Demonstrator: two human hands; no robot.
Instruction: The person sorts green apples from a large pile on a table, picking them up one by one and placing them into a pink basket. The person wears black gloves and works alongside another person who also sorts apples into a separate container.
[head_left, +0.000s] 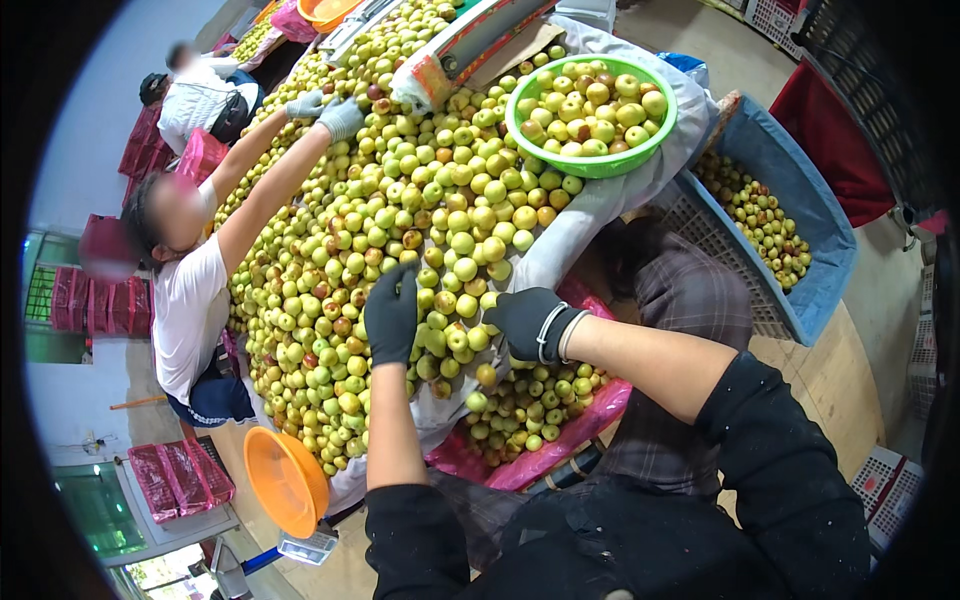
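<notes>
A large heap of green-yellow jujubes (330, 270), some with brown patches, spreads over a cloth-covered table before me. My left hand (392, 319), in a black glove, is over the heap, its fingers pointing away from me. Near the table's close edge, my right hand (529, 322) is curled, in a black glove with white bands at the wrist. A jujube shows by its fingertips, but I cannot tell whether it is held. Both palms are hidden. Below the edge, a container lined with pink plastic (611, 405) holds more jujubes, and two loose fruits appear just above them.
A green basket (589, 169) full of jujubes stands at the table's right. Beyond it is a blue-lined crate (821, 277) with fruit. An orange basin (281, 480) sits at left. Across the heap, a co-worker's gloved hands (322, 116) reach in near a sorting machine (480, 37).
</notes>
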